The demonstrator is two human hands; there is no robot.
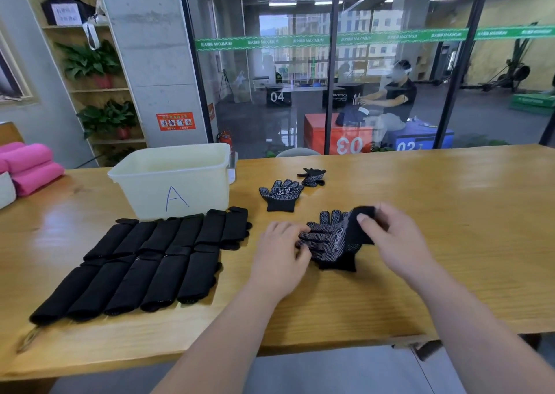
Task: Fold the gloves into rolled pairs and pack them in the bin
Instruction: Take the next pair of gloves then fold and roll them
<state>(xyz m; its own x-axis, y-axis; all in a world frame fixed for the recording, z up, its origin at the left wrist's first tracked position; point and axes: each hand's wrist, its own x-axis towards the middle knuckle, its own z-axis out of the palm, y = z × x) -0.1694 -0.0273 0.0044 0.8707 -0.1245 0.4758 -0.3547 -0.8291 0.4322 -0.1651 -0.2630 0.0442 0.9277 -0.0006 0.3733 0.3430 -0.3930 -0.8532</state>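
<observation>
A pair of black dotted gloves [332,239] lies stacked on the wooden table [450,213] in front of me. My left hand [280,257] presses on the fingers of the pair at its left side. My right hand [393,237] pinches the black cuff end and lifts it folded over toward the middle. Two more loose gloves lie farther back: a flat one [280,195] with a white logo and a crumpled one [313,177]. Several folded black pairs [150,261] lie in two rows at the left. A cream plastic bin [174,180] marked "A" stands behind them.
Pink rolled towels [27,167] sit at the table's far left. A glass wall runs behind the table, with a seated person beyond it. A shelf with potted plants [99,63] stands at the back left. The table's front edge is near my forearms.
</observation>
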